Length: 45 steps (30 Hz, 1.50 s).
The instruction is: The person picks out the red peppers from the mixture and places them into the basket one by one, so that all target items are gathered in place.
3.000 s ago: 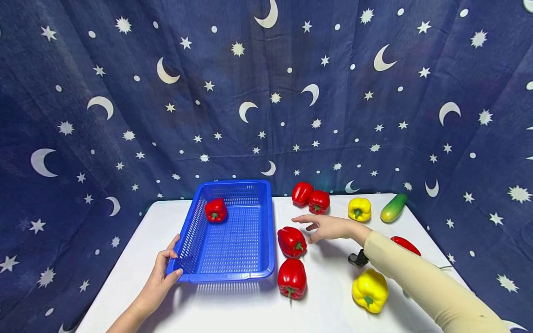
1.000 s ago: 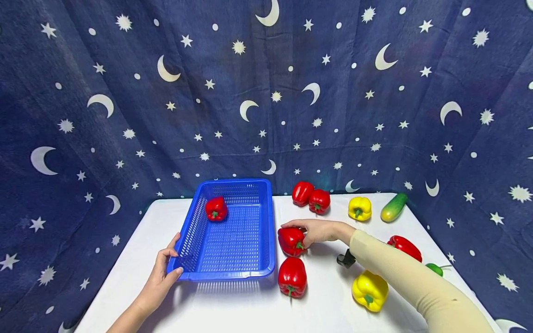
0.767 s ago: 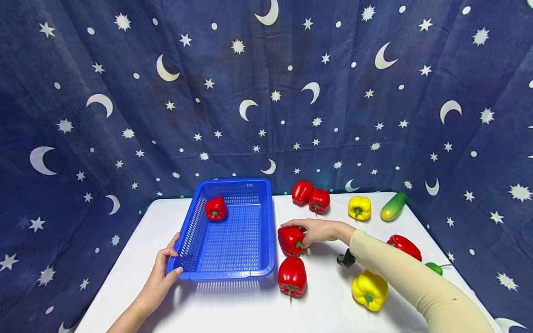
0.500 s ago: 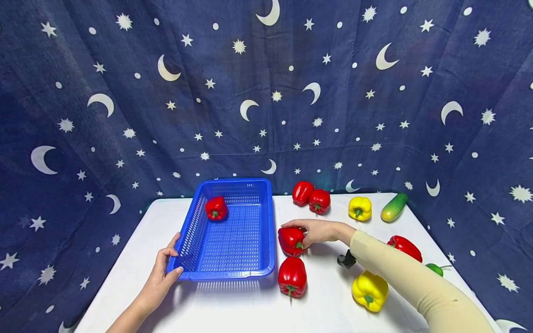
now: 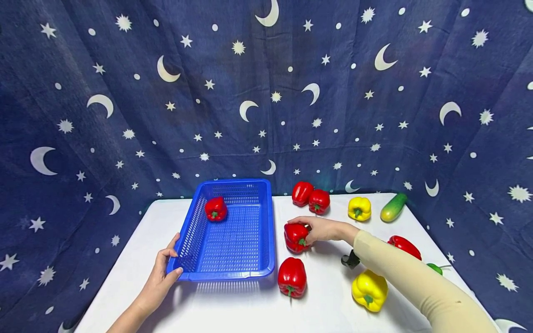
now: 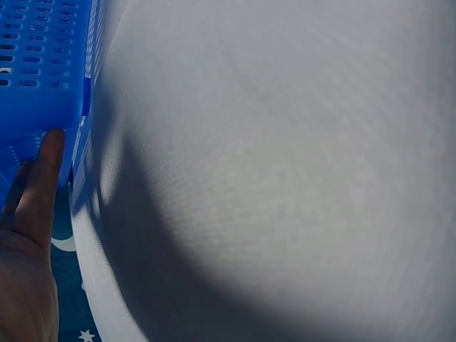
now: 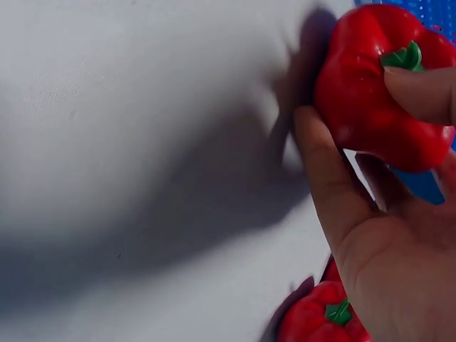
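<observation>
Pinching the red pepper, the right hand sets its thumb by the green stem and its fingers against the other sides. Take that pepper as the clock's centre, looking down: the basket lies near at nine, another red pepper near at six. The left hand is clamped on the basket's eight o'clock corner, thumb and fingers at the rim. Whether the pinched pepper is off the white cloth, I can't tell. To do this well, I'd say, spread the fingertips over that glossy, rounded skin, squeeze just enough to stop it slipping, and steer clear of the six o'clock neighbour. I can read no brand, label or writing anywhere; the backdrop carries only printed moons, stars and dots.
</observation>
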Available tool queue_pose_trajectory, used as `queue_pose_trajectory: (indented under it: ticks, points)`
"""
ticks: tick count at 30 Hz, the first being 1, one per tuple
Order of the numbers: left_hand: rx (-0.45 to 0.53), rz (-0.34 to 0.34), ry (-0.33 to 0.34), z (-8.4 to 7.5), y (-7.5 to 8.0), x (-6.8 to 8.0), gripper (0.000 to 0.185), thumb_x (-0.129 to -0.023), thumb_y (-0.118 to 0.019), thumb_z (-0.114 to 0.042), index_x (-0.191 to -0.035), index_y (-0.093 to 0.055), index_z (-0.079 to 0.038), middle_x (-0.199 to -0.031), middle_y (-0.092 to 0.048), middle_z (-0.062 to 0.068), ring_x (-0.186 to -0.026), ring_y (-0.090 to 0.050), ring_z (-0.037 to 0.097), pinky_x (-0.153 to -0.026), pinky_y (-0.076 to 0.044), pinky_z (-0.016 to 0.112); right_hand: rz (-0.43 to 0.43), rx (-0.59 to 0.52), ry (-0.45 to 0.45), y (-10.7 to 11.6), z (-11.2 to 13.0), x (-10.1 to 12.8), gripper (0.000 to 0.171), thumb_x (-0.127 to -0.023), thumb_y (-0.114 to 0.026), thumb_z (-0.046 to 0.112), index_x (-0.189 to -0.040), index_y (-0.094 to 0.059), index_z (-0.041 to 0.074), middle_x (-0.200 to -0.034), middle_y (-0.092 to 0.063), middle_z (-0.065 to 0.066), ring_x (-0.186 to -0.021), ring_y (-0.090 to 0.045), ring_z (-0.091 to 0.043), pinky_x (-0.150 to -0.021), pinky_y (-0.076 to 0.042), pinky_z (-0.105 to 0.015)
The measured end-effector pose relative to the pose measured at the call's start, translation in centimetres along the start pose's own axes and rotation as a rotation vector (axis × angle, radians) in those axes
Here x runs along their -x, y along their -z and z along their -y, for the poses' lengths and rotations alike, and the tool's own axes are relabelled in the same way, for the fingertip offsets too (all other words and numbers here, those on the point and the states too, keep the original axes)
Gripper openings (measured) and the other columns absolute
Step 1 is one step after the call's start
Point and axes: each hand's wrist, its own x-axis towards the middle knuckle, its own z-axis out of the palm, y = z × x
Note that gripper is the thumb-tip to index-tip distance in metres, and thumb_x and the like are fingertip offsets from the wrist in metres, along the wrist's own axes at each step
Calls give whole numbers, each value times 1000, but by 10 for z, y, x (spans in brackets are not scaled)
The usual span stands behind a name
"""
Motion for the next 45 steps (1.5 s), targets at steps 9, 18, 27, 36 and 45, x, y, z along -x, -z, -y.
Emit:
queue_pose_trajectory:
  ticks: [9, 18, 27, 36, 45]
  points:
    - [41, -9, -26, 1, 0, 0, 33, -86, -50, 9, -111, -28, 4, -154, -11, 10, -140, -8, 23, -102, -14, 14, -84, -23, -53, 3, -7, 2, 79, -67, -76, 4, -134, -44, 33, -128, -44, -5, -110, -43, -28, -78, -49, -38]
    - [35, -11, -12, 0, 0, 1, 33, -87, -50, 7, -111, -28, 3, -154, -10, 9, -140, -8, 21, -102, -13, 13, -103, -11, -49, 0, -6, 3, 80, -67, -77, 5, -134, -43, 33, -126, -46, -4, -109, -44, -27, -79, -49, -39]
    - [33, -15, -37, 2, -1, 1, 34, -86, -50, 8, -111, -28, 3, -154, -10, 13, -140, -9, 24, -103, -15, 13, -113, -1, -23, -2, -11, 1, 77, -69, -75, 4, -133, -44, 33, -124, -48, -6, -108, -46, -28, -80, -49, -40]
    - [18, -27, -27, 1, -2, 2, 34, -86, -51, 7, -110, -29, 3, -154, -12, 11, -140, -8, 25, -103, -14, 14, -120, 49, -5, -2, -13, 1, 75, -71, -75, 6, -134, -43, 34, -123, -50, -4, -106, -48, -26, -81, -48, -41]
    - [29, -26, -29, 3, -2, 0, 34, -86, -51, 7, -111, -29, 3, -154, -11, 13, -140, -9, 24, -102, -14, 14, -119, 47, -8, -3, -13, 2, 76, -70, -75, 7, -134, -42, 34, -124, -49, -2, -107, -48, -25, -82, -48, -42]
